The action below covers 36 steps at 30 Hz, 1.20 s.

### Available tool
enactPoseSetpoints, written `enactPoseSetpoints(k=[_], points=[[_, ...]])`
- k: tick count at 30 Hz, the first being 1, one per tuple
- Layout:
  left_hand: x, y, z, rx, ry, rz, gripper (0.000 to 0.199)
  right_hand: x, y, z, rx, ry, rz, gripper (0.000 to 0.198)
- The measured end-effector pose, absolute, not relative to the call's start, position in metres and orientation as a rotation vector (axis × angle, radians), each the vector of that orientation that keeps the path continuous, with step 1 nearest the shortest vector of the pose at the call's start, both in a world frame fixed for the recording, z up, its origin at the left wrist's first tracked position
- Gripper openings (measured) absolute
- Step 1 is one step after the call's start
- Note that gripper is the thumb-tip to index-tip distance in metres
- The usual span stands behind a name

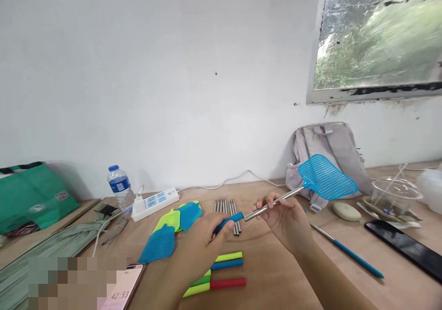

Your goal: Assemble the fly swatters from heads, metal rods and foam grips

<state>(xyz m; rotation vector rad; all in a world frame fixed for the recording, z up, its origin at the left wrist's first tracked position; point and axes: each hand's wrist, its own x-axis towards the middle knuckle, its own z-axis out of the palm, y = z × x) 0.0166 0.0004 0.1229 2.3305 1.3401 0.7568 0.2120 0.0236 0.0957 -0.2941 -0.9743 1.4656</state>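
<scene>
Head view: left hand (203, 237) closed around blue handle (236, 217); right hand (287, 220) pinching metal rod (292, 193), blue mesh swatter head (326, 176) at its far end. Both raised over counter (265, 273), handle mouth beside rod tip, contact unclear. Loose rods (224, 205) lie beyond, coloured handles (228, 283) nearer.

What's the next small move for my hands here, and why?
Probably push the metal rod into the blue grip: the rod's bare end is close to the grip's end, your left hand holds the grip, your right hand the rod.
</scene>
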Motion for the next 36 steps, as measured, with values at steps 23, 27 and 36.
enactPoseSetpoints(k=[23, 27, 36], points=[[0.023, -0.008, 0.108, 2.317, 1.307, 0.863, 0.028, 0.201, 0.034, 0.074, -0.342, -0.847, 1.416, 0.026], [0.024, -0.008, 0.106, 2.331, 1.316, 0.855, 0.028, 0.201, 0.036, 0.074, -0.313, -0.848, 1.387, 0.026], [0.042, -0.011, 0.091, 2.394, 1.317, 0.926, 0.025, 0.177, 0.029, 0.058, -0.285, -0.911, 1.352, 0.029]])
